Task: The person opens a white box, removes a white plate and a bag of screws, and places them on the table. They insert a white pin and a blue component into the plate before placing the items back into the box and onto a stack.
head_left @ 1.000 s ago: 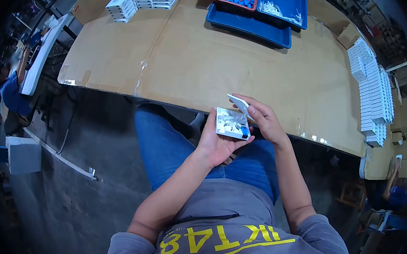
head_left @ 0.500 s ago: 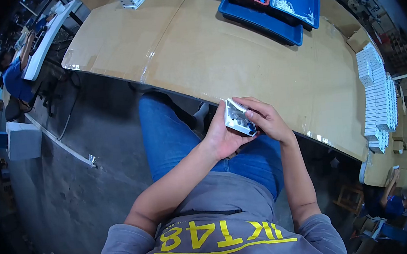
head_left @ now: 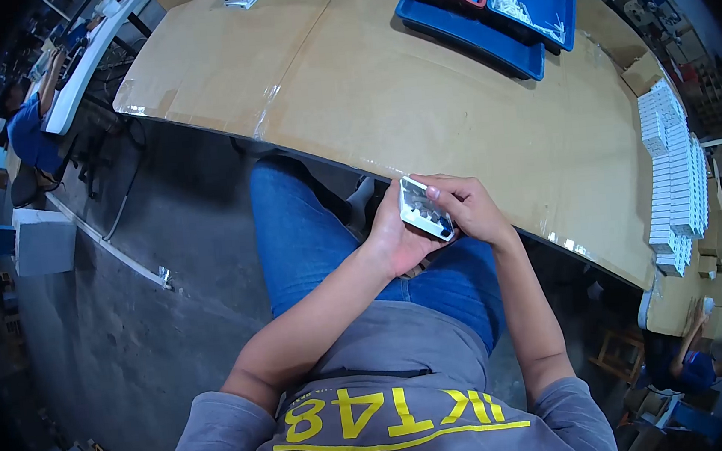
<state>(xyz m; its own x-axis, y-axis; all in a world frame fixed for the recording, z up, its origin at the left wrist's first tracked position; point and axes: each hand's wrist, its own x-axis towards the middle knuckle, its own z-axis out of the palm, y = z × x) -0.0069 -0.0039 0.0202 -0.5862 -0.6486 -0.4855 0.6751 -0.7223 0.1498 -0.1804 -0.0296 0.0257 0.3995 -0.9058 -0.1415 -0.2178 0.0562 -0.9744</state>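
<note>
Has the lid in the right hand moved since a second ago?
Yes. The lid has swung down from over the table edge, flat onto the box in the left hand, under the right hand.

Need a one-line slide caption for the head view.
At a cardboard-covered table, left hand and right hand grip a small white box; blue trays and stacked white boxes sit beyond.

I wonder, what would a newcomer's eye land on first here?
The small white plastic case clasped between left hand and right hand, just off the near edge of the brown cardboard-covered table. Then the blue plastic trays at the far side and rows of white boxes along its right edge.
</note>
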